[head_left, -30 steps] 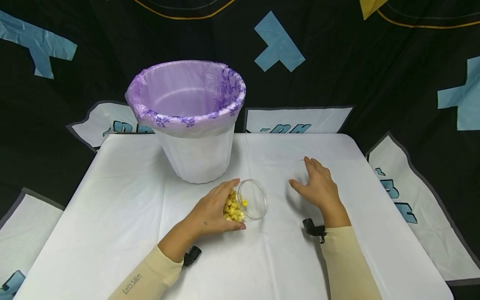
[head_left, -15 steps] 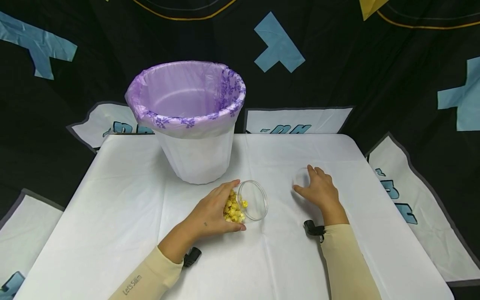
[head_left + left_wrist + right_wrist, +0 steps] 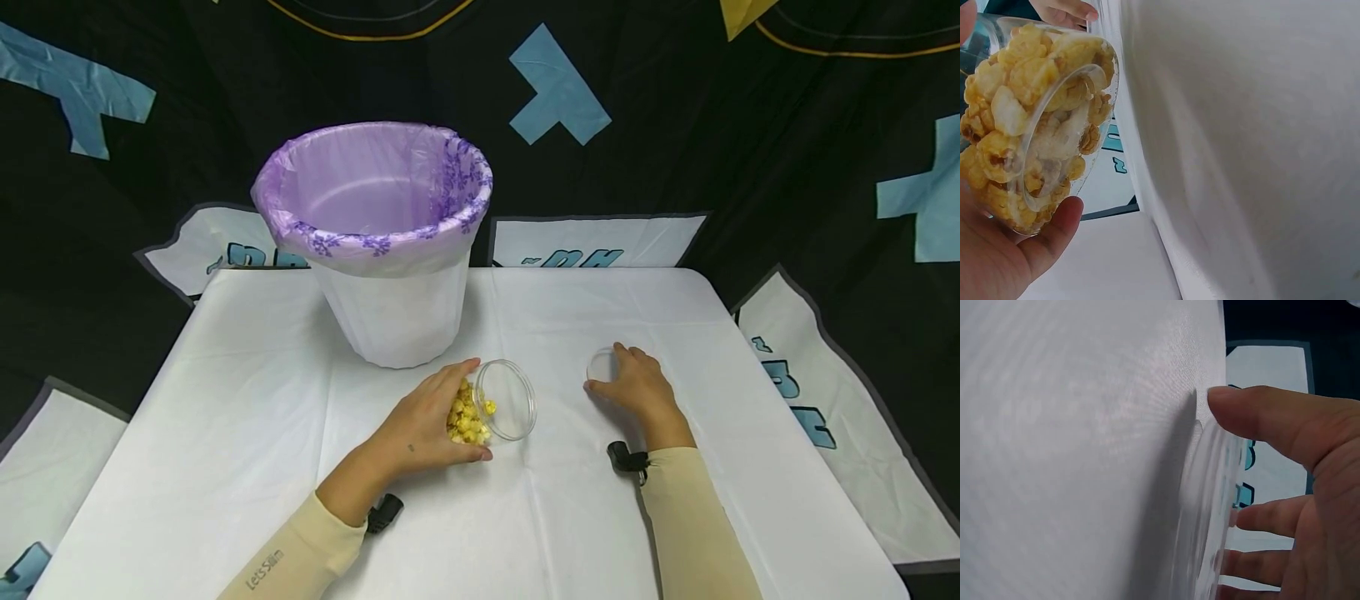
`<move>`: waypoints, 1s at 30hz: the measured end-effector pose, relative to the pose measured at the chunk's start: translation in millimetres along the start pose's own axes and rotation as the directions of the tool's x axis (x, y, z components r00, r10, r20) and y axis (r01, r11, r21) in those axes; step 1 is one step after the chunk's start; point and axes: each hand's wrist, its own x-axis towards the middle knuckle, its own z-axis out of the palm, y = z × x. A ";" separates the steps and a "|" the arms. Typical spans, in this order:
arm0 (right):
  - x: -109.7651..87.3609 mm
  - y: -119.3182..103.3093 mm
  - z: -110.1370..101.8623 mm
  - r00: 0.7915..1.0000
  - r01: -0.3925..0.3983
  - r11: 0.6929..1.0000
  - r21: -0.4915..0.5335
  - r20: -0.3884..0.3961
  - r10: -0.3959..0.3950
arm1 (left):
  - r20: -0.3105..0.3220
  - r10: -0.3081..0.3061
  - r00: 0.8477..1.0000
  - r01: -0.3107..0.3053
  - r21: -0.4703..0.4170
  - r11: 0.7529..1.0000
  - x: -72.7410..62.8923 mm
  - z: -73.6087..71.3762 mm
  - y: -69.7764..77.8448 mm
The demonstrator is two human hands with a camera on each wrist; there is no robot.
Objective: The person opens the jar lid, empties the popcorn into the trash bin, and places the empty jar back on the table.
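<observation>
My left hand (image 3: 423,425) grips a clear plastic jar (image 3: 1066,137), thumb and fingers spread round its sides. Yellow popcorn (image 3: 467,423) fills the lower part of this jar, which is tilted with its open round mouth to the right. In the left wrist view the jar's base faces the camera. Farther right, my right hand (image 3: 637,387) holds a clear round lid (image 3: 1200,512) low over the white cloth. Its thumb lies at the lid's rim, and the other fingers touch the lid's outer face. Part of the lid is hidden behind the hand in the head view.
A white bin (image 3: 397,308) with a purple flowered liner (image 3: 375,237) stands at the back left, behind the jar. White cloth covers the table (image 3: 225,417). A black curtain (image 3: 675,125) with blue patches hangs behind the table.
My right hand has come down slightly toward the front, and its thumb and fingers have closed on the clear lid. The left hand and the jar have stayed in place.
</observation>
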 end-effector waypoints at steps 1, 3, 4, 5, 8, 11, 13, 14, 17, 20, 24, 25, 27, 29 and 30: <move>-0.3 0.3 0.0 1.000 -0.005 1.000 0.003 0.012 0.005 | -0.001 0.001 1.000 -0.001 0.000 1.000 0.1 -0.2 0.1; -1.1 0.2 -0.1 0.999 -0.015 1.000 0.008 0.035 0.015 | -0.002 0.002 1.000 -0.002 -0.003 1.000 0.4 -0.6 0.4; -1.2 0.4 -0.1 0.999 -0.018 1.000 0.006 0.045 0.018 | -0.002 0.002 1.000 -0.002 -0.004 1.000 0.5 -0.7 0.6; -1.3 0.7 -0.1 0.998 -0.020 1.000 0.003 0.054 0.020 | -0.002 0.000 1.000 0.000 -0.005 1.000 0.5 -0.9 0.7; -1.0 1.3 0.1 0.997 -0.017 1.000 -0.007 0.073 0.017 | -0.001 -0.007 1.000 0.007 -0.006 1.000 0.3 -1.4 0.9; -0.3 2.0 0.3 0.997 -0.002 1.000 -0.021 0.074 0.003 | -0.001 -0.014 1.000 0.014 -0.009 1.000 0.1 -1.4 0.8; -0.2 2.1 0.3 0.997 0.003 1.000 -0.023 0.074 -0.002 | 0.000 -0.017 1.000 0.017 -0.007 1.000 0.1 -1.3 0.6; -0.2 2.2 0.3 0.997 0.005 1.000 -0.023 0.073 -0.004 | 0.002 -0.020 1.000 0.020 -0.004 1.000 0.0 -1.4 0.6; -0.6 2.0 0.3 0.997 0.003 1.000 -0.018 0.072 -0.002 | 0.005 -0.025 1.000 0.025 0.002 1.000 -0.2 -1.6 0.5; -1.2 1.7 0.2 0.998 -0.002 1.000 -0.013 0.070 0.003 | 0.006 -0.028 1.000 0.028 0.006 1.000 -0.3 -1.5 0.5; -1.4 1.3 0.4 0.998 -0.004 1.000 -0.011 0.070 0.005 | 0.003 -0.028 1.000 0.028 -0.006 1.000 -0.4 -0.9 0.7; -1.5 1.2 0.5 0.998 -0.004 1.000 -0.010 0.070 0.005 | 0.003 -0.028 1.000 0.028 -0.010 1.000 -0.4 -0.8 0.9; -1.5 1.1 0.7 0.997 -0.005 1.000 -0.010 0.071 0.006 | 0.006 -0.026 1.000 0.026 -0.015 1.000 -0.4 -0.5 1.3; -1.4 0.7 0.9 0.997 -0.007 1.000 -0.009 0.071 0.007 | 0.009 -0.025 1.000 0.025 -0.013 1.000 -0.5 -0.4 1.6; -1.5 0.5 1.1 0.997 -0.009 1.000 -0.008 0.073 0.010 | 0.011 -0.025 1.000 0.025 -0.011 1.000 -0.5 -0.4 1.8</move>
